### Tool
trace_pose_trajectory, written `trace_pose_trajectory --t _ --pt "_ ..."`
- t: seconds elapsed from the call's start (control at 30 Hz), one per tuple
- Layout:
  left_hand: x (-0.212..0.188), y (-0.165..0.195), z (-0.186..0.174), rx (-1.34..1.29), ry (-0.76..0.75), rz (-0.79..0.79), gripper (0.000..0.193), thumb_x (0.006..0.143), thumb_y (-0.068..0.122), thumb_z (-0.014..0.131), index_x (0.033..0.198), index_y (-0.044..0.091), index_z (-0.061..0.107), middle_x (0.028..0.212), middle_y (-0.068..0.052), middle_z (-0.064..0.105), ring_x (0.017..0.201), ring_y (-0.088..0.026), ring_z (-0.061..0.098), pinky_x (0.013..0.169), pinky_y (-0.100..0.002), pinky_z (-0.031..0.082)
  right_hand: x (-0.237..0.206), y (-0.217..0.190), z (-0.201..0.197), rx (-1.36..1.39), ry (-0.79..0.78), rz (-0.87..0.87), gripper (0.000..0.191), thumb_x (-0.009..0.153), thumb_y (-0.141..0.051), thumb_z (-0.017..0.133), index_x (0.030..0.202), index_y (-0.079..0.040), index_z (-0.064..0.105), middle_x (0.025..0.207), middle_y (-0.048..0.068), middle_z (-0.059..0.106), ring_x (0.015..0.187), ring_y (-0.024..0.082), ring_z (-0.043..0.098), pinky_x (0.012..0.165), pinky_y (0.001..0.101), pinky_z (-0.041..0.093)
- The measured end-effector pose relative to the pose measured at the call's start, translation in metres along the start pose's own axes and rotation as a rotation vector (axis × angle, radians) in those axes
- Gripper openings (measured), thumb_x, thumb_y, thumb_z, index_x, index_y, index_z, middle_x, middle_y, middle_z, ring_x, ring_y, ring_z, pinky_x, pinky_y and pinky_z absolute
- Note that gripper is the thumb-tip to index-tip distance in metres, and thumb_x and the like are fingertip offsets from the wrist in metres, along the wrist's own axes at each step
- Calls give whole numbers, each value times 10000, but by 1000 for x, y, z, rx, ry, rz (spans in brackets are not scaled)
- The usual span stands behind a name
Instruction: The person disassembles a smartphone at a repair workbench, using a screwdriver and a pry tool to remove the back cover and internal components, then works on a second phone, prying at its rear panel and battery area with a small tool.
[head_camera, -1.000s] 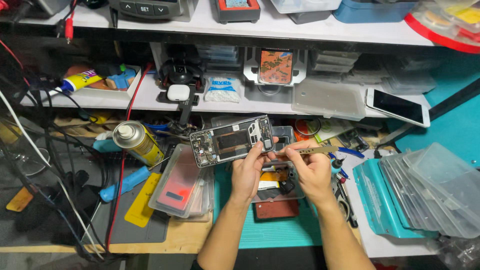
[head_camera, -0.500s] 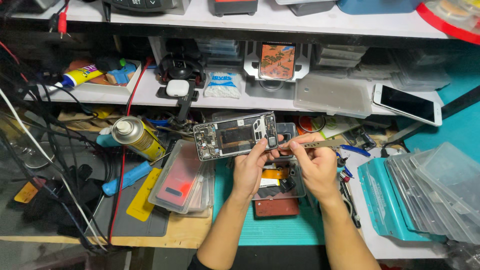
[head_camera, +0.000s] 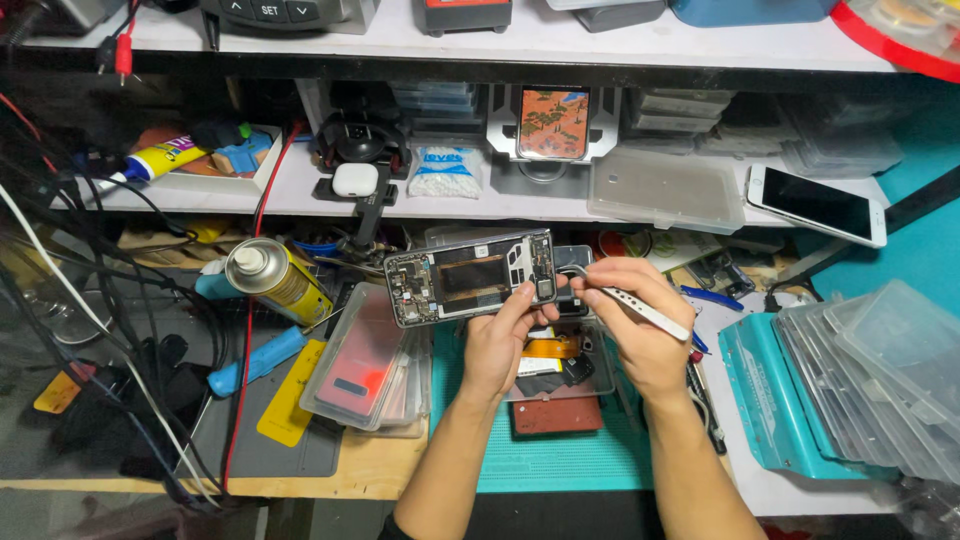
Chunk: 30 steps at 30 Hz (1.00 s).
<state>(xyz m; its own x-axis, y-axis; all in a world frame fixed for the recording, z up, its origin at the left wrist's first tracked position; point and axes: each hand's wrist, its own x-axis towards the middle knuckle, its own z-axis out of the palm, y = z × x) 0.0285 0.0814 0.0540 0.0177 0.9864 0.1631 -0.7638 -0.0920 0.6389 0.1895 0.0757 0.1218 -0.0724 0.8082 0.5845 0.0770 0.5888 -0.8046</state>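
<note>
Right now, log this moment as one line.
left hand: holds opened phone | right hand: holds tweezers, tip at phone's right end | below: green mat

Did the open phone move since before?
No. The open phone stays beside the yellow spray can, below the white earbud case, held up by the left hand.
</note>
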Motion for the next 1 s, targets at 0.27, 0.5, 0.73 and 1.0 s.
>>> trace_pose_trajectory --t 0.27,0.5,0.73,1.0 --pt "1 -6 -9 54 4 12 235 1072 120 558 1152 -64 680 1035 -114 724 851 -153 646 771 -297 520 -7 8 1 87 56 151 246 893 86 706 1137 53 706 1121 146 701 1023 210 712 926 295 570" --pt "-2 -8 -6 361 73 53 248 1048 158 566 1054 -17 742 840 -49 716 774 -102 629 719 -244 514 -6 14 7 173 84 21 182 887 132 719 1054 63 698 1147 137 662 1071 211 686 984 331 591" --pt "-4 -16 -2 573 165 145 245 1026 178 628 896 -9 718 791 -30 727 721 -99 659 656 -264 524 -6 14 16 196 125 79 155 894 167 689 1010 65 709 1077 160 698 984 254 752 930 351 625" --pt "-9 -7 6 1005 175 324 261 1017 183 622 841 16 720 741 -57 726 671 -173 692 644 -315 544 -5 15 16 87 83 27 153 871 148 714 995 59 731 1049 168 720 961 239 734 904 344 631"
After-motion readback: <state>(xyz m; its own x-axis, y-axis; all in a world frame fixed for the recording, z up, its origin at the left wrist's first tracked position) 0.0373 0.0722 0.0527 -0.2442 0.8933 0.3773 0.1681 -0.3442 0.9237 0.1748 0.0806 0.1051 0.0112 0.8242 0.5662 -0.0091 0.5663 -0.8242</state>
